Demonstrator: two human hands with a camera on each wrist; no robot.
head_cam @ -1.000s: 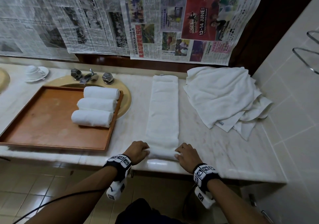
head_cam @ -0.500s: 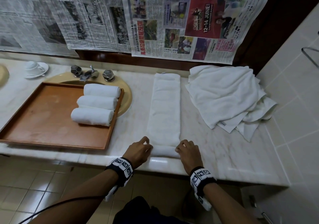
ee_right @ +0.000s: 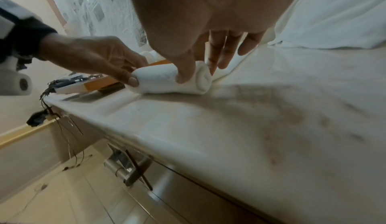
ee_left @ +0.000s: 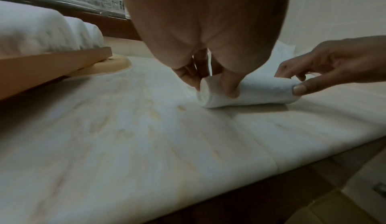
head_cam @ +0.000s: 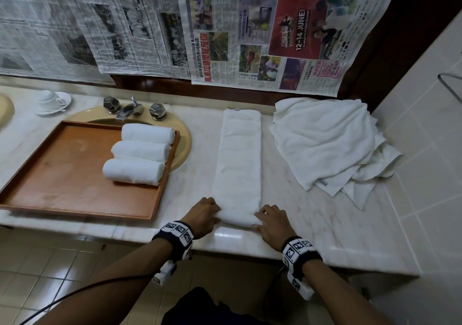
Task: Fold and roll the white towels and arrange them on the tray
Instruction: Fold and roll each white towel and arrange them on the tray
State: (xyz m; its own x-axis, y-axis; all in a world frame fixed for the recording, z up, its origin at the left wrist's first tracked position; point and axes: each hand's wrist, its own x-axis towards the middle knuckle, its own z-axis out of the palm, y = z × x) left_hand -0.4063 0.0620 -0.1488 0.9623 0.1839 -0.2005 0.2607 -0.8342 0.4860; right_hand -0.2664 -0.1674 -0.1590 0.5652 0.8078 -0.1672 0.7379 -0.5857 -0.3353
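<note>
Dim, soft indoor light — a glare patch on the surface (head_cam: 226,237) near its front edge; wrist views grainy, motion-blurred, with palms looming out of focus, edges bowed.

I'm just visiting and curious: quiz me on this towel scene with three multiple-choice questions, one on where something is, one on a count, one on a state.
1. Where is the pile of unfolded towels?
A. on the tray
B. on the counter, right of the long folded towel
C. on the floor

2. How many rolled towels lie on the wooden tray?
A. one
B. three
C. five

3. What state is the long folded towel in?
A. rolled only at its near end
B. fully rolled
C. crumpled

Answers: 1 B, the heap lies on the counter to the strip's right. 2 B, three rolls sit side by side. 3 A, the left hand and right hand grip a short roll while the rest lies flat.
</note>
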